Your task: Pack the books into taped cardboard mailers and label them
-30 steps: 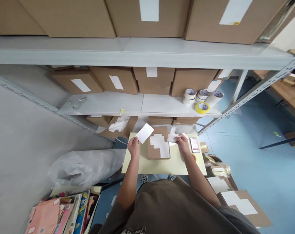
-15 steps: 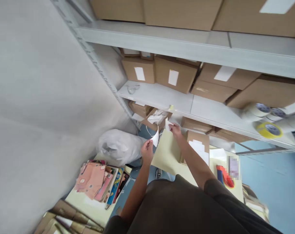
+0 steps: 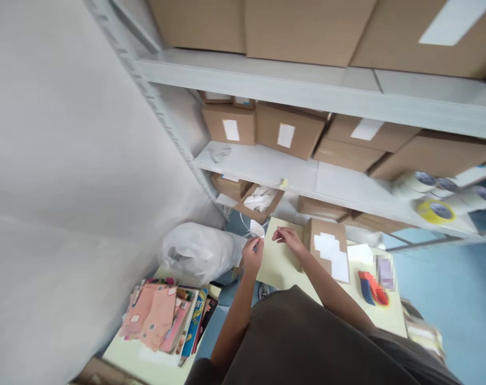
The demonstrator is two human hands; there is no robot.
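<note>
Your left hand (image 3: 253, 255) pinches a small white label (image 3: 257, 228) in its fingers, held over the left edge of the yellow desk (image 3: 280, 267). Your right hand (image 3: 287, 239) hovers beside it, fingers loosely curled, holding nothing I can see. Looks like mid-labelling: next the label needs lining up on the cardboard box (image 3: 326, 235) at your right.

1. Two hands: the left hand (image 3: 252, 255) and the right hand (image 3: 290, 240).
2. One white slip of paper (image 3: 257, 229), pinched in the left hand.
3. One flat cardboard box (image 3: 326, 235) bearing white labels, on the worktop (image 3: 278, 267).
4. Four tape rolls (image 3: 435, 211) on the shelf (image 3: 275, 171).
5. One white plastic bag (image 3: 198, 251).
6. One open carton of crumpled paper (image 3: 260, 200).
7. One heap of magazines (image 3: 166, 315).
</note>
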